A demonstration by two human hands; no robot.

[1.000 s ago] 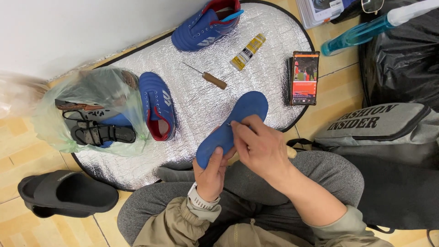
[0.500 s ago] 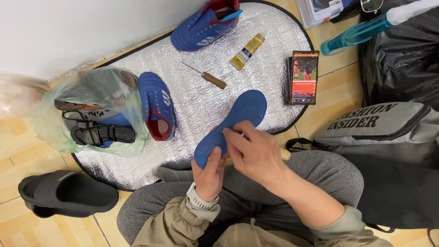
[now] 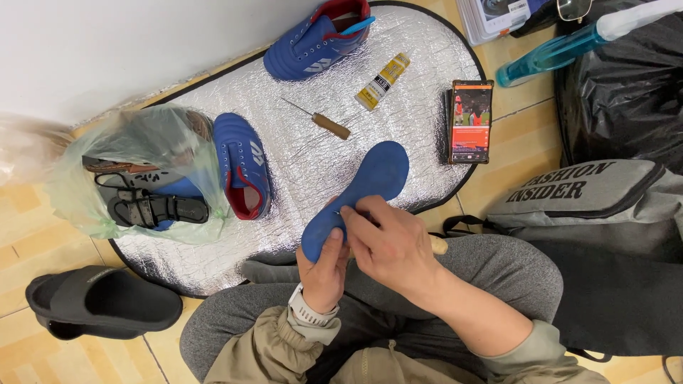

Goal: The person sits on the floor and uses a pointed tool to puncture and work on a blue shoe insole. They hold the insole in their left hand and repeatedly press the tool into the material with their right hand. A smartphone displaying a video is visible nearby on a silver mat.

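My left hand (image 3: 324, 269) grips the heel end of a blue insole (image 3: 377, 174), which points up and to the right over the silver mat (image 3: 427, 64). Over the insole's near edge my right hand (image 3: 390, 245) is closed around a tool; only its pale wooden handle end (image 3: 439, 244) sticks out past the palm. The tool's tip is hidden by my fingers. A watch sits on my left wrist, and both hands are above my crossed legs in grey trousers.
On the mat lie a blue shoe (image 3: 243, 165), a second blue shoe (image 3: 316, 39), a wooden-handled awl (image 3: 324, 122), a yellow glue tube (image 3: 382, 81) and a phone (image 3: 470, 121). A plastic bag with sandals (image 3: 139, 178) is left, a black slide (image 3: 99, 302) lower left, a grey bag (image 3: 590, 192) right.
My right hand has slid down and left along the insole toward its heel end. The insole has shifted slightly with it; my left hand keeps its grip.
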